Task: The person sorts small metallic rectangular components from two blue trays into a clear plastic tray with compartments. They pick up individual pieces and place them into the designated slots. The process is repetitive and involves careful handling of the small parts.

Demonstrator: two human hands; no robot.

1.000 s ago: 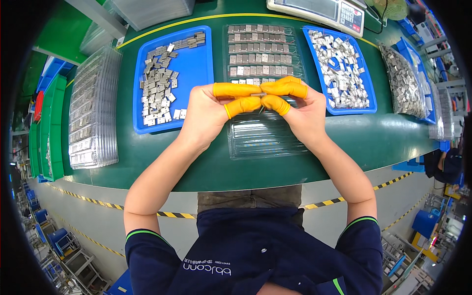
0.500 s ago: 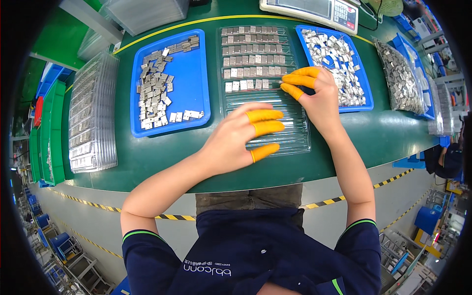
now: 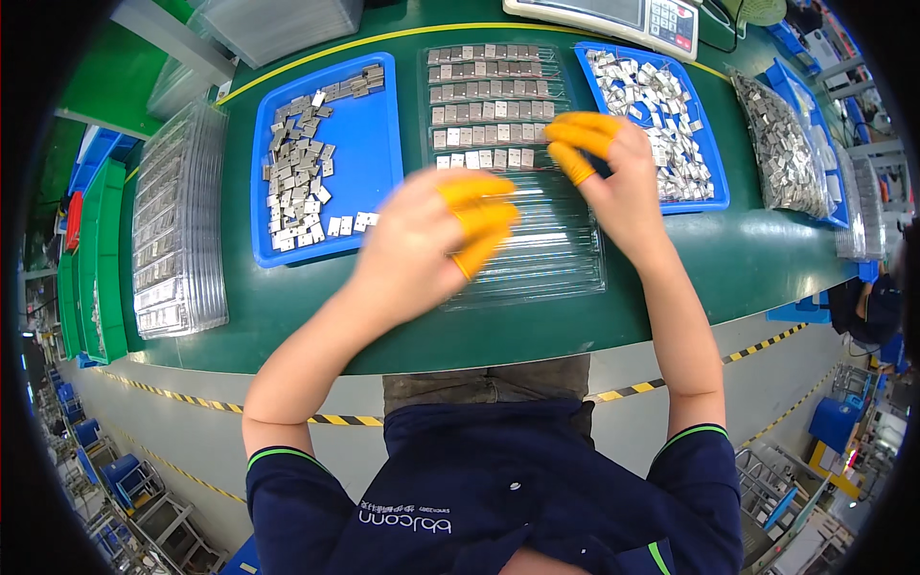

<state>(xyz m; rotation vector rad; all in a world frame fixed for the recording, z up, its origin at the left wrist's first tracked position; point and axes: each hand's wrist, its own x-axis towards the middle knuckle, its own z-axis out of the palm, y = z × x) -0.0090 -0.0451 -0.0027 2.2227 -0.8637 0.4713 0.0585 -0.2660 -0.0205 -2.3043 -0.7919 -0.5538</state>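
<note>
My left hand (image 3: 407, 240), yellow finger cots on its fingertips, is blurred over the left part of the clear plastic tray (image 3: 551, 273). Its fingers stretch to the right, somewhat apart, and no part shows between them. My right hand (image 3: 623, 177), also in yellow finger cots, is at the tray's right edge. Thumb and fingertips come together there beside the filled rows; whatever they pinch is too small to tell. Small silver metal connector shells (image 3: 484, 134) fill several upper rows of the tray. Its lower grooves hold none.
A blue tray (image 3: 369, 144) of loose metal shells lies left; another blue tray (image 3: 714, 182) of white-and-silver parts lies right. Stacked clear trays (image 3: 182, 230) and green bins (image 3: 101, 259) stand far left. A scale (image 3: 671, 29) sits behind, a bag of parts (image 3: 781, 144) far right.
My left hand has moved left and slightly away from me, off the tray's middle. My right hand has shifted a little farther up along the tray's right edge.
</note>
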